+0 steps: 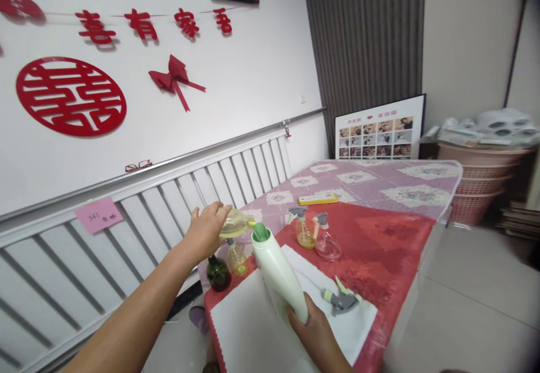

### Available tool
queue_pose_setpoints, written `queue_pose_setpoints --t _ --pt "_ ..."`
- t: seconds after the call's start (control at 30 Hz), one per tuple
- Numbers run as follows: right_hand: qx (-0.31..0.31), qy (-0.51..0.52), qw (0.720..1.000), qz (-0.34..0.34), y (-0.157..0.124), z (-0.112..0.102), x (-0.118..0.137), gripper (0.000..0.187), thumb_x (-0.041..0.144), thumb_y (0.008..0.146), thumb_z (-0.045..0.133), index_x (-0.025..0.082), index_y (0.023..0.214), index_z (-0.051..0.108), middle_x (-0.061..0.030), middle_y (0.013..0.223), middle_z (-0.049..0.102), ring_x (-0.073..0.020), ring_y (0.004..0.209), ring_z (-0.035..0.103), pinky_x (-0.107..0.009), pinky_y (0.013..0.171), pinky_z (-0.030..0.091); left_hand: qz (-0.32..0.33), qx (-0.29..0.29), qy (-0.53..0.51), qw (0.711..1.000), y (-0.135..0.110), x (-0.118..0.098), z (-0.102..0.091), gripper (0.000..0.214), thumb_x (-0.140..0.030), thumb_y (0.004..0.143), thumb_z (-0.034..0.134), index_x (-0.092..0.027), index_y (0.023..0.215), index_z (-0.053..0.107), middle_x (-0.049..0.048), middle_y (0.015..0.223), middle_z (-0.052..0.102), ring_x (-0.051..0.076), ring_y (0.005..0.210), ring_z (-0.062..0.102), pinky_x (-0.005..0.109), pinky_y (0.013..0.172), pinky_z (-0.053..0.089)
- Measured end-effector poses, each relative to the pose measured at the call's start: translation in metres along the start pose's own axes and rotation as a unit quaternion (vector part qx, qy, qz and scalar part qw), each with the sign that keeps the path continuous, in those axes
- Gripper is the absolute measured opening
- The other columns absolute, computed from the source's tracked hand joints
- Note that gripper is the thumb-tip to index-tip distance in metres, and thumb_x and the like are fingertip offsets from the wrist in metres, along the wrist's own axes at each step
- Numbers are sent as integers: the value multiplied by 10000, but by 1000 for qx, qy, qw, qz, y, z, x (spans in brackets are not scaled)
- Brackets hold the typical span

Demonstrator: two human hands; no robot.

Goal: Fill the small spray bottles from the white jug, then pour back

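Note:
My left hand (206, 229) is closed round a small clear bottle (236, 224) of yellowish liquid, tipped on its side with its neck at the green mouth of a tall white bottle (279, 278). My right hand (314, 333) grips the white bottle's base and tilts it towards the small one. A loose spray head (341, 300) in grey and green lies on the white cloth (248, 328) just right of my right hand.
Two small spray bottles (314, 235) stand on the red tablecloth (379, 249). A dark green bottle (218, 273) and a yellowish bottle (237, 259) stand near the table's left edge. A yellow flat box (318, 198) lies further back. White slatted rail on the left, pink baskets (481, 184) at right.

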State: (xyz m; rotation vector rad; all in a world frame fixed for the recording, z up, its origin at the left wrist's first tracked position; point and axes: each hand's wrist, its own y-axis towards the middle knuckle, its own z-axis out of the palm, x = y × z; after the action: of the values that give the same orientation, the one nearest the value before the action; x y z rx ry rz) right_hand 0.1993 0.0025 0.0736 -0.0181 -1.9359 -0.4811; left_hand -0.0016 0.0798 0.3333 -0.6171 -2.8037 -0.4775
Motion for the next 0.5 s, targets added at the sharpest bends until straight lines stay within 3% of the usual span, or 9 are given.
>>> queue_pose_setpoints --t 0.5 --pt "-20 32 999 7 1 -1 4 205 373 704 541 237 817 646 -2 658 708 -239 646 687 -303 595 540 6 -8 17 1000 1 0 -2 794 -131 705 606 -282 1412 278 131 1437 392 307 1268 437 640 1087 215"
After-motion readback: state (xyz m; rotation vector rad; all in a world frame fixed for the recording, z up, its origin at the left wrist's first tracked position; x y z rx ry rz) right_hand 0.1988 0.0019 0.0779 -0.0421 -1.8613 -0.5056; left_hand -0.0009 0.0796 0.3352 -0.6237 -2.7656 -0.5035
